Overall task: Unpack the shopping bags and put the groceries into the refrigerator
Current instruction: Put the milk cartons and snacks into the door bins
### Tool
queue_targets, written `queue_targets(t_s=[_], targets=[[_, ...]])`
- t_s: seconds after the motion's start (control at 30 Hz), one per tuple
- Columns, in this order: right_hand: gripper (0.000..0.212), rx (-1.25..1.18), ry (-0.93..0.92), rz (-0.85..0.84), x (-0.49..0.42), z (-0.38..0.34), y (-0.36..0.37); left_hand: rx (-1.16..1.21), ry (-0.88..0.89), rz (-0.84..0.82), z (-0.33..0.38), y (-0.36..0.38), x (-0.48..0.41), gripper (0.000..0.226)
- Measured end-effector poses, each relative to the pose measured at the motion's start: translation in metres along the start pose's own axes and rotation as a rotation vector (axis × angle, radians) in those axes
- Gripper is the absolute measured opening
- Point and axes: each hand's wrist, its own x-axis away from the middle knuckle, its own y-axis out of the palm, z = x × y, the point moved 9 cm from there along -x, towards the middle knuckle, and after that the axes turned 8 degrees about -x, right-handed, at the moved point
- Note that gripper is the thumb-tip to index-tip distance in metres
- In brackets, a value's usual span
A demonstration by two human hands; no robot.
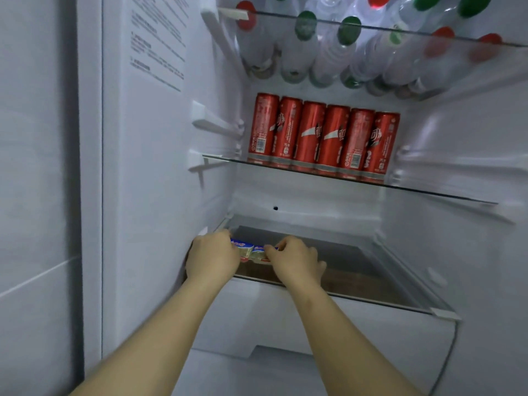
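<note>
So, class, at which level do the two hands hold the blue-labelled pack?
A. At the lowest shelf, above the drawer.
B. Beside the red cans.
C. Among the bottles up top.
A: left hand and right hand grip the blue-labelled pack at the lowest shelf, below the red cans.

Cans (324, 137) on shelf (428, 191) below bottles (328, 47)

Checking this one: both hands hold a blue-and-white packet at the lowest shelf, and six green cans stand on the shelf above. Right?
Not quite: the head view shows the six cans are red, not green. The left hand and right hand do hold the packet at the lowest shelf.
</note>
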Motion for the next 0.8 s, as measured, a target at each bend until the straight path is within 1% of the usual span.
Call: queue_targets(t_s=[0.13, 0.3, 0.4, 0.53, 0.6, 0.73, 0.8], targets=[[0.036, 0.127, -0.025, -0.004, -0.002, -0.004, 0.007, -0.029, 0.012, 0.001, 0.003, 0.0, -0.001, 0.031], [0.035, 0.125, -0.042, 0.02, 0.0, -0.005, 0.006, -0.039, 0.073, 0.02, 0.006, 0.0, 0.001, 0.035], [0.034, 0.055, -0.05, 0.054, 0.003, -0.006, 0.001, -0.043, 0.113, 0.057, 0.008, -0.002, 0.001, 0.032], [0.027, -0.129, -0.088, 0.135, 0.012, -0.008, -0.014, -0.005, 0.17, 0.189, 0.014, -0.018, 0.015, 0.027], [0.026, -0.201, -0.117, 0.181, 0.023, -0.008, -0.026, 0.016, 0.218, 0.231, 0.02, -0.026, 0.027, 0.024], [0.033, -0.099, -0.194, 0.257, 0.06, -0.004, -0.052, 0.085, 0.327, 0.249, 0.034, -0.036, 0.056, 0.022], [0.033, -0.032, -0.208, 0.282, 0.085, 0.007, -0.062, 0.134, 0.424, 0.224, 0.047, -0.036, 0.077, 0.029]])
